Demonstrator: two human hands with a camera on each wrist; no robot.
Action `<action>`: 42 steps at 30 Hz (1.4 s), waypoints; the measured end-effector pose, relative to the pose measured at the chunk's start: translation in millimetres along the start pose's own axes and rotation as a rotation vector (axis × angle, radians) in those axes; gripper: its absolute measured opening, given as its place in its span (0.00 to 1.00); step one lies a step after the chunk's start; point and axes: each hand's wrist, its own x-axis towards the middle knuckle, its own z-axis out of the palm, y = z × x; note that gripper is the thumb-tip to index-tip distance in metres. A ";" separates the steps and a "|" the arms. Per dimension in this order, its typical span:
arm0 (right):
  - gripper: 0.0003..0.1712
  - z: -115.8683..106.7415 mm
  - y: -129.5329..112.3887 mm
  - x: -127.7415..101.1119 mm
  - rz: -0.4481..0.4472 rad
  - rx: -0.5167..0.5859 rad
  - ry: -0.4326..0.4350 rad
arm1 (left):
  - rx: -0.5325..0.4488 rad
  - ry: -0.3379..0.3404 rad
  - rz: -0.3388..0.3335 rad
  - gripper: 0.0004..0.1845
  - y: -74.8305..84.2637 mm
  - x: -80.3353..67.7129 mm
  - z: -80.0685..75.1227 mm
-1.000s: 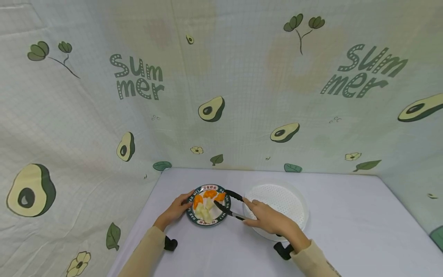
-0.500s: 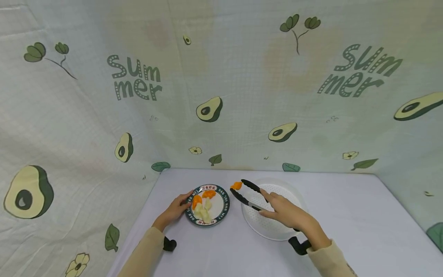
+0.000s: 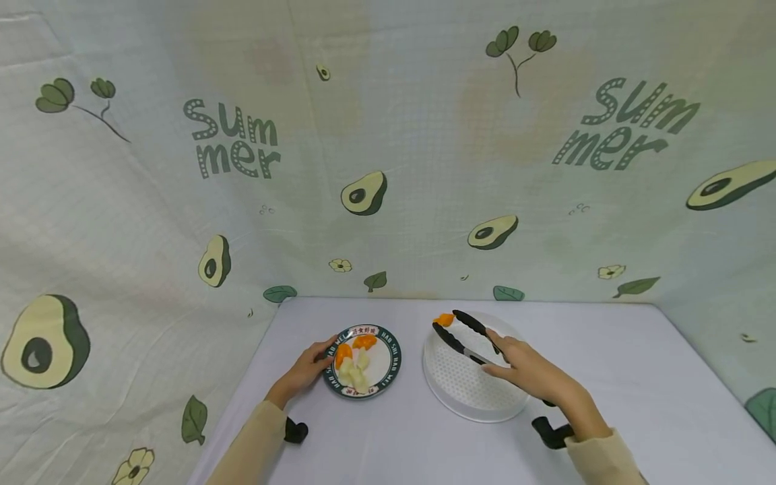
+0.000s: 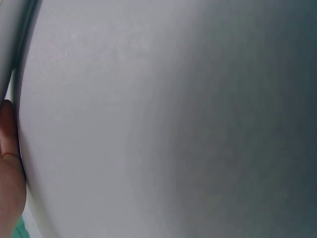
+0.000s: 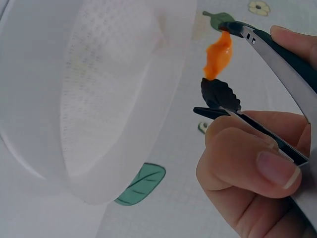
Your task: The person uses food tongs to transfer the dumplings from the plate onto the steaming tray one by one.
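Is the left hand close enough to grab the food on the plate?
Probably yes. The left hand rests on the plate rim, right beside the food, with nothing between them.

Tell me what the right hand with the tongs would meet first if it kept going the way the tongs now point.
Probably the far rim of the white perforated basket; past it lies bare table, then the avocado-print backdrop. The right hand holds the tongs with the orange piece over that rim; height is unclear.
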 end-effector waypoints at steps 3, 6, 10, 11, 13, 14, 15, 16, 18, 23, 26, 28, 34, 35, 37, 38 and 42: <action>0.50 -2.3 8.1 -2.7 0.022 0.000 -0.005 | 0.003 -0.002 0.008 0.29 0.4 1.1 0.2; 0.50 -2.9 16.1 -5.4 0.038 0.011 -0.010 | 0.003 -0.004 0.002 0.29 1.2 0.7 0.1; 0.50 -1.6 25.5 -7.8 0.065 0.022 -0.020 | 0.003 -0.002 -0.009 0.29 2.5 -1.4 -0.1; 0.50 -1.1 27.6 -8.2 0.075 0.022 -0.022 | 0.002 -0.001 -0.009 0.29 2.8 -1.6 0.0; 0.50 0.1 31.3 -8.5 0.095 0.020 -0.024 | 0.003 0.000 -0.006 0.29 2.9 -2.3 0.0; 0.49 0.6 32.7 -8.5 0.098 0.019 -0.023 | 0.000 0.001 -0.006 0.29 2.7 -2.6 -0.1; 0.49 0.9 33.8 -8.5 0.104 0.015 -0.025 | 0.000 0.001 -0.005 0.29 2.3 -2.8 -0.1; 0.48 1.3 35.0 -8.3 0.110 0.013 -0.025 | -0.002 0.001 -0.005 0.29 2.0 -2.9 -0.2; 0.47 1.6 36.8 -7.9 0.113 0.009 -0.025 | -0.002 0.002 -0.007 0.29 0.9 -2.6 -0.1; 0.46 2.5 40.7 -5.7 0.094 -0.014 -0.018 | -0.012 0.007 -0.006 0.29 0.4 -1.7 -0.3; 0.46 4.5 43.5 -4.8 0.101 -0.006 -0.020 | -0.013 0.009 -0.003 0.29 0.1 -2.0 -0.1; 0.46 5.9 45.4 -4.9 0.096 0.002 -0.025 | -0.011 0.008 -0.007 0.29 -0.8 -2.0 0.5; 0.47 6.8 48.0 -5.7 0.102 0.012 -0.042 | -0.003 0.012 -0.004 0.29 -0.5 -2.5 1.3; 0.47 5.9 47.9 -5.7 0.104 0.007 -0.042 | -0.004 0.013 -0.004 0.29 -0.1 -2.6 1.2; 0.48 3.4 46.9 -6.2 0.108 -0.002 -0.041 | -0.005 0.010 -0.007 0.29 0.1 -2.6 1.1; 0.49 1.7 46.1 -6.4 0.103 -0.008 -0.040 | -0.006 0.008 -0.007 0.29 0.1 -2.7 1.0; 0.50 -5.7 42.2 -6.1 0.084 -0.007 -0.042 | 0.001 0.003 -0.006 0.29 0.5 -3.0 0.2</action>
